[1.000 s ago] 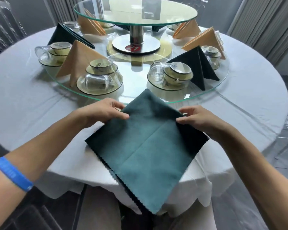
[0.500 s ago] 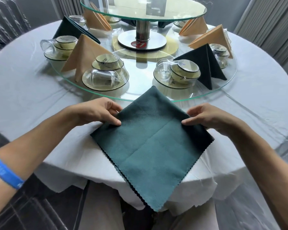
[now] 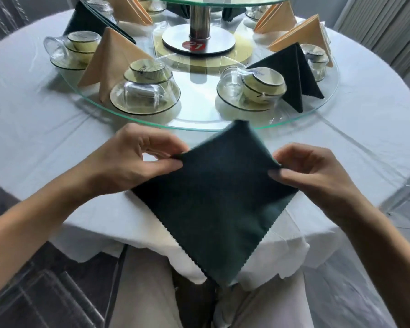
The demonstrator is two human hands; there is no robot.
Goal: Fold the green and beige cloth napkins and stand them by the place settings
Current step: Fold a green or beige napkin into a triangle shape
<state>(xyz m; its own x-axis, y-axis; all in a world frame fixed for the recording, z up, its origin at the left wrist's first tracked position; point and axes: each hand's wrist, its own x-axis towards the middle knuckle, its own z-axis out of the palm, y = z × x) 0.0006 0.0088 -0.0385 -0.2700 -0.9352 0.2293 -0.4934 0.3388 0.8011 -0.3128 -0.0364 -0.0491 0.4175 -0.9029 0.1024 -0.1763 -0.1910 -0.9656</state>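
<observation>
Fingers of the left hand [image 3: 137, 162] and right hand [image 3: 310, 166] pinch opposite corners of the soft, limp dark green square cloth napkin [image 3: 213, 197] at frame centre, draping over the white-clothed surface [image 3: 33, 129] edge.

A: Entry, head view. What of the person's body is in frame?

B: Two bare forearms and both hands. Left hand [image 3: 137, 159], right hand [image 3: 310, 169]. No sleeves reach into view on either arm.

A: Anything worn on the hands or wrists?

B: No rings, watch or gloves on the parts that show. Fingernails short and plain.

A: Lower body?

B: Light trousers [image 3: 147, 292], pale beige-grey, plain fabric with soft creases, both legs visible at the bottom of the frame with a dark gap between them.

A: Markings, logos?

B: Cannot make out any on the trousers.
</observation>
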